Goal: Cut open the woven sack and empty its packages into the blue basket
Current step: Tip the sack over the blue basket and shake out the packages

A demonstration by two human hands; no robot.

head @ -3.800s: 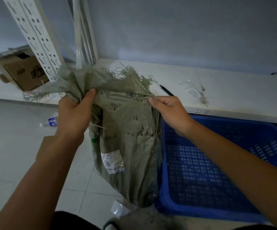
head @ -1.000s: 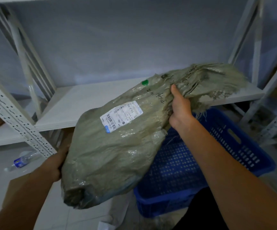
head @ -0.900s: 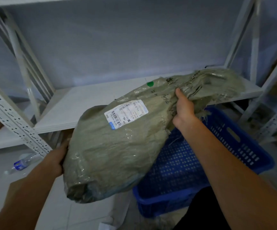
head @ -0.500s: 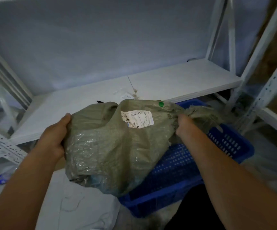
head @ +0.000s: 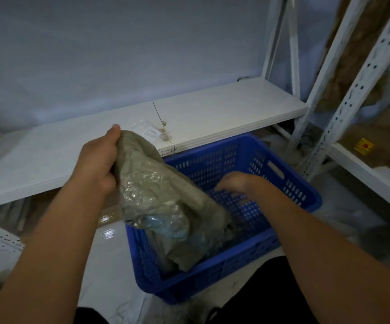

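Observation:
The grey-green woven sack [head: 156, 190] hangs slanted, its lower end down inside the blue basket [head: 289, 183] on the floor. My left hand [head: 98, 162] is shut on the sack's raised end, above the basket's left corner. A pale blue plastic-wrapped package [head: 166, 226] shows at the sack's underside, over the basket's near-left rim. My right hand [head: 234, 183] is inside the basket, fingers pointing left at the sack's edge. It is blurred, so its grip is unclear. The sack's cut mouth is hidden low in the basket.
A low white shelf board [head: 212, 113] runs behind the basket, with a small clear labelled bag [head: 149, 131] on it. White perforated rack uprights [head: 353, 90] stand to the right, with brown sacks [head: 381, 146] on that shelf. Pale tiled floor lies at lower left.
The sack has swung from level in front of me to slanting down into the basket. My left hand has risen with its end, and my right hand has dropped into the basket.

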